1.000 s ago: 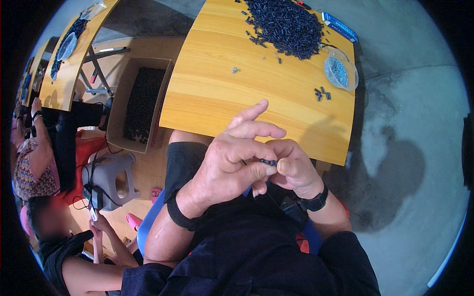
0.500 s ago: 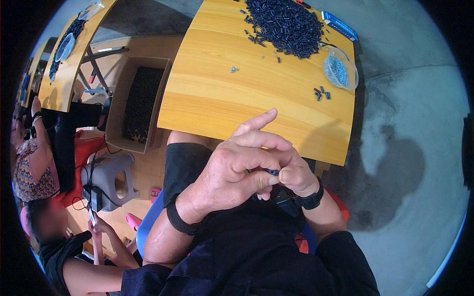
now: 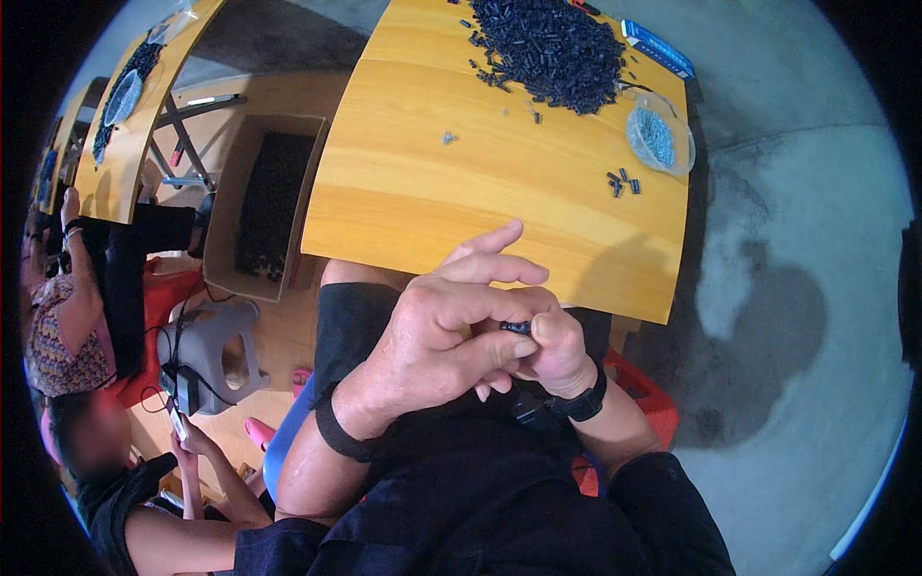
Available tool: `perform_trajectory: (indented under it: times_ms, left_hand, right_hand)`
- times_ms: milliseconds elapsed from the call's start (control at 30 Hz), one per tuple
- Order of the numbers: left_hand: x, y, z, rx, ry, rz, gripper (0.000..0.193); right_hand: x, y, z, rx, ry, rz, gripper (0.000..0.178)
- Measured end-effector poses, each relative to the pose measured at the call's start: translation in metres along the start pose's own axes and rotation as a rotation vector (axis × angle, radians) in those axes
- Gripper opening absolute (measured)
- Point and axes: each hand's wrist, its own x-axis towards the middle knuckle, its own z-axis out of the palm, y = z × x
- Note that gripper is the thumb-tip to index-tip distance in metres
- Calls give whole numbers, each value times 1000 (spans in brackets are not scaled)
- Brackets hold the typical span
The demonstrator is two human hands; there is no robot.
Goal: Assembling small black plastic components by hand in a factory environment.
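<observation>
My left hand (image 3: 445,322) pinches a small black cylindrical piece (image 3: 516,327) between thumb and index finger, its other fingers raised and spread. Against the piece's right end presses my right hand (image 3: 557,350), thumb bent over it and fingers curled behind, partly hidden by the left hand. Both hands are over my lap, just in front of the table's near edge. Several similar loose black pieces (image 3: 616,183) lie on the right of the wooden table (image 3: 423,182). A large heap of black pieces (image 3: 552,48) covers its far part.
A clear bowl of small light-blue parts (image 3: 657,139) stands by the table's right edge, near a blue box (image 3: 658,49). Tiny metallic bits (image 3: 448,138) lie mid-table. At left are a carton of black pieces (image 3: 269,202), a grey stool (image 3: 221,350) and a seated person holding a phone.
Both hands have shifted slightly left, still together. More of the black piece now shows between the fingertips.
</observation>
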Motion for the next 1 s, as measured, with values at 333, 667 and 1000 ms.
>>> perform_trajectory:
  times_ms: [333,667,1000]
  left_hand:
    - [2,14,-3,-36,-49,-83,19]
    - [4,12,0,40,-37,19,14]
    - [9,19,5,58,10,17,13]
  right_hand:
    - [-2,1,-6,96,-180,30,53]
    - [-5,-22,-1,-112,-120,118,50]
    - [-4,-10,5,29,-86,-39,56]
